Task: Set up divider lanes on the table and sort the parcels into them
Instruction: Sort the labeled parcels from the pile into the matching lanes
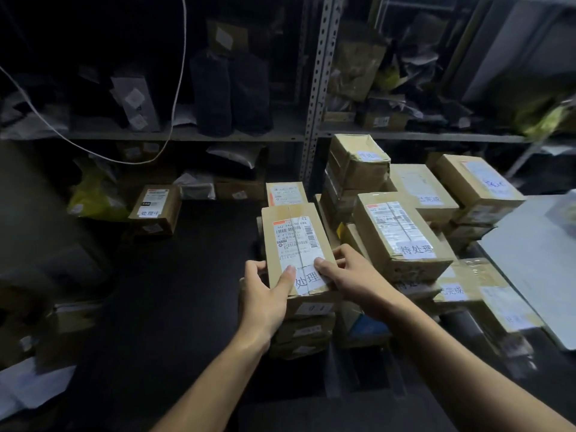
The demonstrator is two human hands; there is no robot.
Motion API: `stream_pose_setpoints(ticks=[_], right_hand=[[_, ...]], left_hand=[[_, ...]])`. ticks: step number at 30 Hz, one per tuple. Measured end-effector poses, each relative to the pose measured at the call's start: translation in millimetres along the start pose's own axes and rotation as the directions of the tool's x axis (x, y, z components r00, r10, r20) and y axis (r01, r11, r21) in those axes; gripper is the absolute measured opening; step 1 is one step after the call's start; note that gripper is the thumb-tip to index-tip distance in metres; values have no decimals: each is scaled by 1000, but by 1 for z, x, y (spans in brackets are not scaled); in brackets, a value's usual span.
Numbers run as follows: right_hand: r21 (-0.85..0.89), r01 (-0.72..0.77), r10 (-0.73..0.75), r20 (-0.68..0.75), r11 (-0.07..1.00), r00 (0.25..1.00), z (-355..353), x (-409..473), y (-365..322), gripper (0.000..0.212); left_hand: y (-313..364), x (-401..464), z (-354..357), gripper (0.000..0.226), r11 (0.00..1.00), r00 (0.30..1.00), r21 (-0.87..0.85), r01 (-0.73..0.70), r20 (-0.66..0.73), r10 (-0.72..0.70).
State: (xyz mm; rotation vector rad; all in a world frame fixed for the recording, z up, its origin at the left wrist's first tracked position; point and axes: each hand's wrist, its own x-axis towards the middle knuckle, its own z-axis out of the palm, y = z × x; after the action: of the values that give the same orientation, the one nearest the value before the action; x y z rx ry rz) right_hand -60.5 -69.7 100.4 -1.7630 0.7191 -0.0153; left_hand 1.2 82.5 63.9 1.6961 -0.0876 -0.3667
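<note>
left hand (265, 294): my fingers curled round near-left corner of brown taped cardboard parcel (296, 241)
right hand (349, 275): grips its right edge, frame centre

Dim parcel stockroom: labelled cardboard boxes (402, 232) stacked at two o'clock, metal racking (314, 98) crammed with packages at twelve.
</note>
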Motion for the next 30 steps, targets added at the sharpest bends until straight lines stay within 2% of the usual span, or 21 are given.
stream_pose_setpoints(ticks=[7, 13, 21, 26, 30], right_hand=[[-46, -45, 45, -5, 998, 999, -4, 5, 20, 31], [-83, -47, 43, -43, 995, 998, -2, 6, 22, 34], [-173, -19, 10, -48, 985, 999, 5, 5, 13, 52], [-198, -14, 9, -27, 980, 1000, 8, 4, 7, 57], [-273, 9, -34, -88, 962, 996, 11, 7, 6, 69]], left_hand=[[-20, 8, 11, 30, 995, 998, 84, 59, 19, -60], [-24, 11, 11, 38, 991, 998, 123, 58, 8, -59], [-23, 13, 6, 53, 991, 995, 98, 90, 35, -93], [-23, 15, 2, 53, 997, 997, 58, 59, 50, -62], [-19, 16, -1, 51, 998, 998, 48, 43, 52, -46]])
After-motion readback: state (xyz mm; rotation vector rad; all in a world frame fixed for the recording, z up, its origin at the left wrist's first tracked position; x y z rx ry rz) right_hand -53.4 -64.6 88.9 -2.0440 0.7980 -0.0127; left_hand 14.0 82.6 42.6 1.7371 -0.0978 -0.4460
